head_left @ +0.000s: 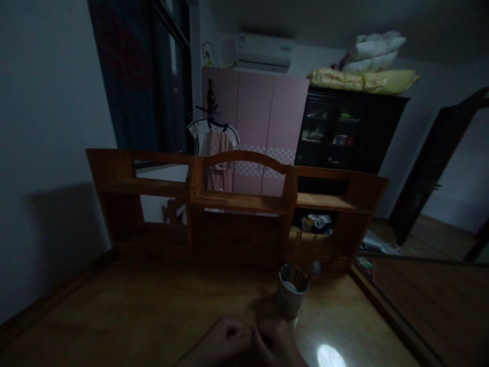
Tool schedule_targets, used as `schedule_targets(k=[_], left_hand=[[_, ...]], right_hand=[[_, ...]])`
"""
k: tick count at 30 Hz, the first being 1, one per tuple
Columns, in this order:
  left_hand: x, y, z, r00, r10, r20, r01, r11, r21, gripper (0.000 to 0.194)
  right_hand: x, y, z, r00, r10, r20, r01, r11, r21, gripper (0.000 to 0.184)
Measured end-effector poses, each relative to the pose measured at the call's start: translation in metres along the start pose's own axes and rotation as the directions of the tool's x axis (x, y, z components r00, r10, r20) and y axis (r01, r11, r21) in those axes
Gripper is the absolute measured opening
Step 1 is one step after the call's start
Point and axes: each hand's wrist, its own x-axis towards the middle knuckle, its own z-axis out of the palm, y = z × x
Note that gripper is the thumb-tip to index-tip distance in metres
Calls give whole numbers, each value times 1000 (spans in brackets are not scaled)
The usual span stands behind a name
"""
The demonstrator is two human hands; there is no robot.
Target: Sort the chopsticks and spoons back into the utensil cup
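Note:
Both my hands rest low on the wooden desk (145, 316), close together at the bottom edge of the view. My left hand (223, 341) has its fingers curled inward, and my right hand (277, 342) is curled against it, the fingertips meeting. It is too dark to see whether anything lies between them. Just beyond my right hand stands a pale cup (289, 298) holding several sticks or pencils (301, 260).
A wooden shelf unit (237, 201) stands along the desk's far edge. Behind it are a pink wardrobe (263, 117), a dark glass cabinet (344, 132) with bedding on top, hung clothes (216, 142) and an open door (431, 168) at right. The room is dim.

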Motion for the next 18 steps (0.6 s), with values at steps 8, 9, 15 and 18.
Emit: schedule_targets(k=[8, 9, 15, 18], left_hand=[[-4, 9, -2, 997, 53, 49, -53, 999, 8, 49], [-5, 10, -2, 998, 53, 43, -54, 998, 15, 49], [-4, 9, 1, 999, 29, 18, -29, 999, -40, 52], [-3, 7, 0, 999, 25, 36, -23, 998, -57, 52]], right_hand=[[-1, 0, -3, 1000, 5, -9, -5, 1000, -19, 42], [-2, 0, -3, 1000, -2, -11, 1, 999, -36, 43], [-1, -5, -7, 1000, -19, -13, 18, 998, -61, 45], [-1, -6, -8, 1000, -30, -4, 30, 998, -64, 44]])
